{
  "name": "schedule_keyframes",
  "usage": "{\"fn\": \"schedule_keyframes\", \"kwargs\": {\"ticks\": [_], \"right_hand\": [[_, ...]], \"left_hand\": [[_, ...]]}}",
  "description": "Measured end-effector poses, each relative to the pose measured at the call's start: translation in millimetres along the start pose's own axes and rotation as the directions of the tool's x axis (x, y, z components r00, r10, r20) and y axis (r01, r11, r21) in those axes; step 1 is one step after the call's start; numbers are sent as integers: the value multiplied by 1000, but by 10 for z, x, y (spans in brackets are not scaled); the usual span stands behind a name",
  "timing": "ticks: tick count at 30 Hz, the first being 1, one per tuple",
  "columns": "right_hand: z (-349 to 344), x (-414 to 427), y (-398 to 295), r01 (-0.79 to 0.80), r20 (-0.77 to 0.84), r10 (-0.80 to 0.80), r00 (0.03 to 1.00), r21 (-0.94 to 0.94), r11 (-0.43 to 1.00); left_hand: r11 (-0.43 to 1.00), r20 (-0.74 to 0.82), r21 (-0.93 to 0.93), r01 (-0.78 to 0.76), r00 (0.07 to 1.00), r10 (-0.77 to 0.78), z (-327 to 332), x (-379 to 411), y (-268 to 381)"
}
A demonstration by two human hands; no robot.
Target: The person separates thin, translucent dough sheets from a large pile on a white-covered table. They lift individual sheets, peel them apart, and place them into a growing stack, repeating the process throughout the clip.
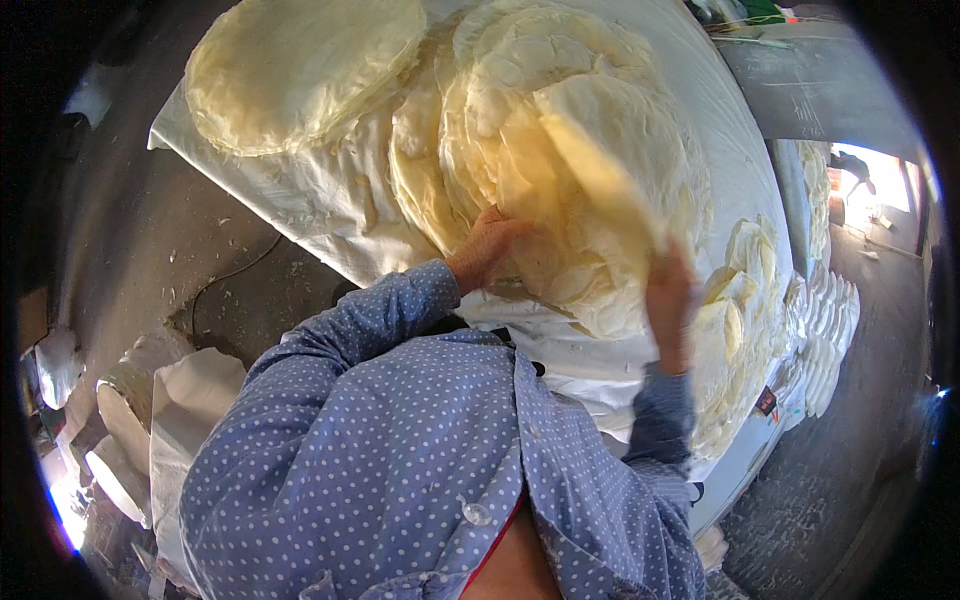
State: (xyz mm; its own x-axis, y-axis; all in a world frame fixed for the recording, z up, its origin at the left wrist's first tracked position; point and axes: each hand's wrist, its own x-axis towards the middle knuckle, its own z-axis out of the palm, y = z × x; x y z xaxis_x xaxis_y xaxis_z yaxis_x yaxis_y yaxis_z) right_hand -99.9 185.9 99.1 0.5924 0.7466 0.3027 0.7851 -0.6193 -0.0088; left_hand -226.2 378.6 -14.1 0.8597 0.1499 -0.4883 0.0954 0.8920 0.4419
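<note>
A thin, pale-yellow, flexible sheet (592, 169) is raised and blurred by motion over a wide heap of similar round, wrinkled sheets (637, 127). My right hand (670, 300), also blurred, grips the sheet's right end. At the near-left side, my left hand (491, 244) holds the sheet's lower part, its fingers partly hidden by the translucent material. Farther left lies a thick, round, flat stack of sheets (307, 71). Under everything spreads a white cloth or plastic cover (300, 195) on a table.
More loose sheets (724, 337) are piled along the right edge. Beyond them stand white ridged pieces (829, 337). A cord (232, 266) lies on the scrap-strewn floor (180, 217) at left, near white round objects (127, 435). A bright doorway (877, 180) shows at far right.
</note>
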Motion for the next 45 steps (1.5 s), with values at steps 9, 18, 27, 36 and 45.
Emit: {"fn": "schedule_keyframes", "kwargs": {"ticks": [9,18,27,36,45], "right_hand": [[-769,553,-20,98,-119,-131,984,-251,963],[332,-192,-872,78,144,-86,986,60,995],[361,-311,-945,6,180,-19,983,74,997],[139,-782,-635,-165,-56,202,978,388,907],[716,-1515,-53,66,634,505,586,583,-810]], "left_hand": [[999,37,45,-28,999,26,21,-31,1],[998,35,33,-52,998,51,-122,-4,-131],[948,158,-299,112,985,-67,-31,-172,191],[992,-122,124,16,992,0,-144,129,161],[991,-163,12,130,978,-127,356,-13,518]]}}
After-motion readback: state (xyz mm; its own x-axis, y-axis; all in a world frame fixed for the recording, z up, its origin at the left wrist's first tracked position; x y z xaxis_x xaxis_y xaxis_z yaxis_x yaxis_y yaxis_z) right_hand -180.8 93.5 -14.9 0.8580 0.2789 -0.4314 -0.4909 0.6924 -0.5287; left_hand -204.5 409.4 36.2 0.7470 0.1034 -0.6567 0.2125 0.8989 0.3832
